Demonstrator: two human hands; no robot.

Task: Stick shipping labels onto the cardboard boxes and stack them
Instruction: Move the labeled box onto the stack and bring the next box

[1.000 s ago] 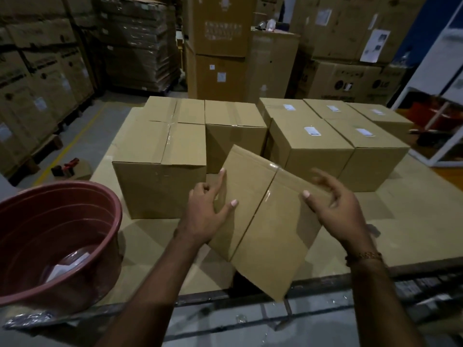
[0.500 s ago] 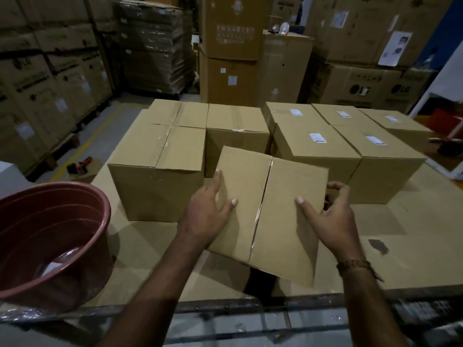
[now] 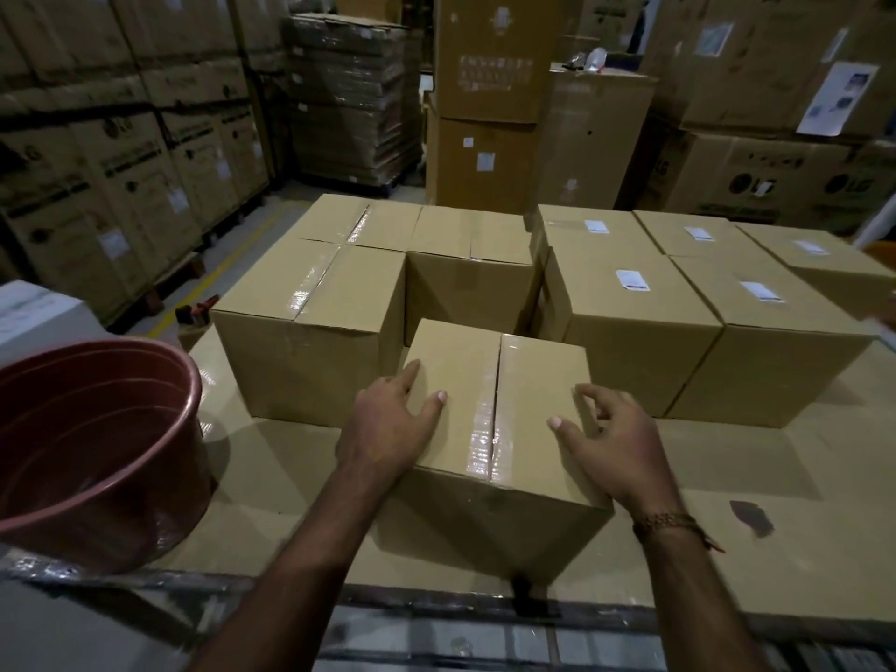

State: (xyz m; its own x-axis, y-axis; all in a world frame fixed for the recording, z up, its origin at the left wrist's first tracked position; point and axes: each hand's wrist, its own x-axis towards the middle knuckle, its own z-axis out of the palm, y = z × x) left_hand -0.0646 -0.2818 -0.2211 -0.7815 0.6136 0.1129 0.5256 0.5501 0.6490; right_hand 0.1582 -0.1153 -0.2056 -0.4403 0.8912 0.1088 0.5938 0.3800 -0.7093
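A small taped cardboard box [image 3: 499, 409] stands upright near the front of the cardboard-covered table [image 3: 776, 458], with no label on its top. My left hand [image 3: 392, 421] rests on its left top edge, thumb lying across the top. My right hand [image 3: 613, 438] hovers at the box's right top edge with fingers loosely spread, thumb touching the top. Behind on the left sit several unlabelled boxes [image 3: 310, 322]. On the right sit several boxes [image 3: 630, 312] that each carry a white label [image 3: 632, 279].
A large red-brown tub [image 3: 92, 448] stands at the table's left front, with white sheets barely visible inside. The table's metal front edge [image 3: 436, 603] runs below the box. Tall stacks of warehouse cartons [image 3: 121, 152] surround the table, with a floor aisle at the left.
The small box was tilted up in both hands; it has been turned level and set down on the table. My right hand has loosened from its side.
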